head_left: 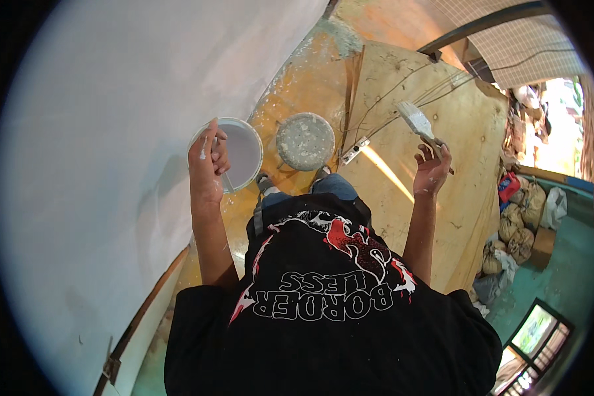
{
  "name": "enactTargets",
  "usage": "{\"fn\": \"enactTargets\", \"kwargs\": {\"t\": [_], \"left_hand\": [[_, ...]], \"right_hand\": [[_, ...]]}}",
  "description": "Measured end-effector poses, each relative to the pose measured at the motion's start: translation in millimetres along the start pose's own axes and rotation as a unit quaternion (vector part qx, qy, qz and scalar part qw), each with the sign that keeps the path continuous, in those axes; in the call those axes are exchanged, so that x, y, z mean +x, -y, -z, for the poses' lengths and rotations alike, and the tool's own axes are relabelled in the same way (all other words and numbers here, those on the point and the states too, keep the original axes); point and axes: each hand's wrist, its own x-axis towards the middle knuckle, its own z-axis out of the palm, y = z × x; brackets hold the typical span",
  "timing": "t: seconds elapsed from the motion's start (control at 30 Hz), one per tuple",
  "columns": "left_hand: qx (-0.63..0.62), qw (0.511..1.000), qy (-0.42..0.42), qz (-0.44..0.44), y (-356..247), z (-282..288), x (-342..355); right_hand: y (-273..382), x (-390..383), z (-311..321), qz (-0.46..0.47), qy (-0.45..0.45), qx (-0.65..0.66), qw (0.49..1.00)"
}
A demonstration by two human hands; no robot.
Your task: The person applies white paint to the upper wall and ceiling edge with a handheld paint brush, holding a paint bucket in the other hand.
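Note:
A paintbrush [416, 121] with whitish paint on its bristles points up and left from my right hand [431, 170]. Its handle is pinched near the thumb and forefinger, while the other fingers are half curled. My left hand [208, 158], spotted with paint, is closed in front of a round bucket [260, 158] of pale paint. A thin pale strip, apparently the bucket's handle, runs from that hand toward the rim. The hand covers the bucket's left side. The brush is well away from the bucket.
A tall whitish wall [99, 132] rises close on my left. A paint-spattered round stool [305, 141] stands before my feet. Plywood [435, 231] lies to the right, with a power strip [355, 150] and cables on it. Stuffed sacks [518, 228] are piled farther right.

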Motion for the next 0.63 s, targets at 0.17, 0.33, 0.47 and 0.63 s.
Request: {"fn": "enactTargets", "kwargs": {"t": [0.17,0.33,0.47,0.63], "left_hand": [[-0.013,1.000,0.011,-0.005,-6.0,1.7,6.0],[-0.008,1.000,-0.015,-0.026,-8.3,-18.1,6.4],[-0.010,0.999,-0.044,-0.029,4.2,-43.5,8.8],[-0.032,0.994,-0.092,-0.044,12.1,-92.6,8.8]], "right_hand": [[7.1,-5.1,11.8,0.016,-0.019,0.008,1.000],[3.9,22.1,16.1,0.003,0.003,0.016,1.000],[-2.9,64.7,22.5,-0.012,0.032,0.023,0.999],[-13.3,144.9,38.5,-0.049,0.053,0.058,0.996]]}}
